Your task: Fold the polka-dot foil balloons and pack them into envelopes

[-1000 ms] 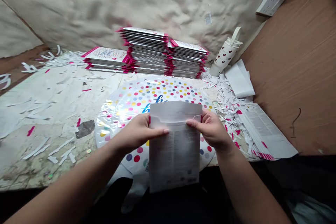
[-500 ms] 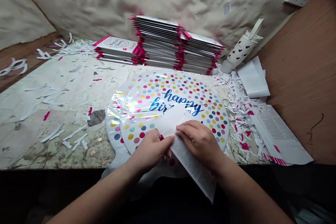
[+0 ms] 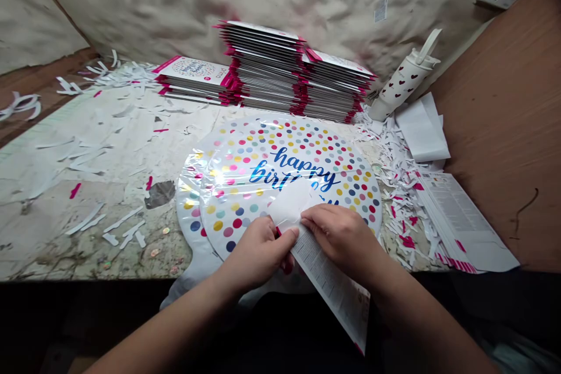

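Note:
Both hands grip a white printed paper packet (image 3: pixel 326 277) with pink edges, held at a slant above the front of the table. My left hand (image 3: pixel 263 251) pinches its upper left side, thumb on top. At the upper end, the closed fingertips of my right hand (image 3: pixel 339 234) press on a white flap (image 3: pixel 293 201). Beneath the packet lie flat foil balloons (image 3: pixel 236 187) with coloured dots and blue "happy birthday" lettering, partly covered by the hands. The balloons overlap, one sticking out at the left.
Stacks of pink-edged packets (image 3: pixel 267 79) stand at the back. A heart-patterned tumbler (image 3: pixel 401 87) leans at the right, near paper strips (image 3: pixel 394 187) and a pile of printed packets (image 3: pixel 467 222). Scraps (image 3: pixel 87 155) lie scattered on the left. A wooden wall (image 3: pixel 504 140) bounds the right.
Both hands and the packet have shifted slightly right and down, uncovering more of the balloon's lettering. The grip of each hand looks much the same.

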A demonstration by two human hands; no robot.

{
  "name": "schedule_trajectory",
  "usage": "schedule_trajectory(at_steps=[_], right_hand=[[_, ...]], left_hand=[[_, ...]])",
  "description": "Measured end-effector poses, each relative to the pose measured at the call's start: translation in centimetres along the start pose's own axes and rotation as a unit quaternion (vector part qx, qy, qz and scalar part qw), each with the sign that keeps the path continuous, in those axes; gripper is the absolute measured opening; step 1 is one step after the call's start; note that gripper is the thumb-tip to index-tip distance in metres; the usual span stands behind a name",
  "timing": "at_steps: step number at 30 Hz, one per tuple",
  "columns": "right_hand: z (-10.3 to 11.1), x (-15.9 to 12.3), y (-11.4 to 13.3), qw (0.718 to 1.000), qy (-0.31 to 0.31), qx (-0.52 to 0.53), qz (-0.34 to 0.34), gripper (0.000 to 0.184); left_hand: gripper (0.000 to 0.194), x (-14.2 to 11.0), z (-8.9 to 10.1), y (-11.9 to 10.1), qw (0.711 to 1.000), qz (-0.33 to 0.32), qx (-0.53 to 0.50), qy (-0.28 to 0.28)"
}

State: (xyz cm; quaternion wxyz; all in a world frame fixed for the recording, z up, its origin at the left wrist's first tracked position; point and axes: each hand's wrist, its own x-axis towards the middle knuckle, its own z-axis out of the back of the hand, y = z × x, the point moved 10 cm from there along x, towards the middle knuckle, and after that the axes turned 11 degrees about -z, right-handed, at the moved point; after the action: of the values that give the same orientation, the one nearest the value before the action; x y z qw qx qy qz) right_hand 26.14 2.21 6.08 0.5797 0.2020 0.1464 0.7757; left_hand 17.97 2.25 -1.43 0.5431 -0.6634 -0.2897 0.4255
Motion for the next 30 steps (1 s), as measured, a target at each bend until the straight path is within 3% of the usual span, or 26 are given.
schedule_trajectory(at_steps=[4, 8, 13, 15, 17, 19, 21, 22, 23, 24, 26, 27, 29, 30], right_hand=[[0.4, 0.1, -0.9, 0.999, -0.029, 0.008, -0.023, 0.019], [0.4, 0.0, -1.7, 0.997, 0.000, 0.064, -0.036, 0.017], [-0.7, -0.6, 1.9, 0.990, -0.017, -0.136, 0.034, 0.019], [-0.8, -0.5, 2.2, 0.981, -0.024, -0.188, 0.042, 0.019], [0.4, -0.2, 0.0, 0.976, -0.038, -0.216, -0.003, 0.018], [3.4, -0.1, -5.1, 0.955, -0.083, -0.249, -0.137, 0.017], [7.4, -1.7, -10.4, 0.898, -0.152, -0.281, -0.301, 0.018], [8.6, -2.6, -11.7, 0.880, -0.174, -0.282, -0.340, 0.022], [8.9, -3.1, -11.9, 0.884, -0.174, -0.269, -0.339, 0.030], [8.0, -3.0, -11.0, 0.910, -0.150, -0.245, -0.298, 0.043], [4.4, -2.4, -6.3, 0.973, -0.065, -0.173, -0.139, 0.070], [2.6, -2.4, -3.7, 0.987, -0.031, -0.144, -0.069, 0.075], [1.4, -2.1, -0.2, 0.991, -0.063, -0.117, -0.001, 0.063], [1.6, -1.8, 0.6, 0.989, -0.102, -0.105, 0.018, 0.054]], left_hand=[[0.034, 0.0, -0.3, 0.2, 1.000, 0.000, 0.000, 0.010], [0.032, 0.0, -0.3, 0.6, 0.999, 0.019, -0.017, 0.019], [0.035, 0.2, -0.8, -0.6, 0.999, -0.009, 0.025, 0.026], [0.036, 0.3, -0.9, -0.6, 0.999, -0.009, 0.030, 0.032], [0.035, 0.3, -0.7, 0.1, 0.999, 0.013, 0.017, 0.037], [0.032, 0.3, 0.2, 1.1, 0.999, 0.032, 0.010, 0.026], [0.029, 0.3, 1.8, 1.7, 0.999, 0.031, 0.019, -0.014], [0.029, 0.3, 2.4, 1.8, 0.999, 0.026, 0.021, -0.038], [0.029, 0.3, 2.8, 1.9, 0.998, 0.021, 0.016, -0.059], [0.030, 0.2, 2.9, 1.9, 0.997, 0.015, 0.005, -0.072], [0.032, 0.0, 2.1, 1.3, 0.998, -0.009, -0.017, -0.066], [0.031, -0.2, 1.4, 0.7, 0.998, -0.032, -0.015, -0.045], [0.033, -0.5, 1.7, -1.6, 0.992, -0.114, 0.048, -0.039], [0.041, -0.8, 3.0, -3.4, 0.975, -0.177, 0.109, -0.077]])
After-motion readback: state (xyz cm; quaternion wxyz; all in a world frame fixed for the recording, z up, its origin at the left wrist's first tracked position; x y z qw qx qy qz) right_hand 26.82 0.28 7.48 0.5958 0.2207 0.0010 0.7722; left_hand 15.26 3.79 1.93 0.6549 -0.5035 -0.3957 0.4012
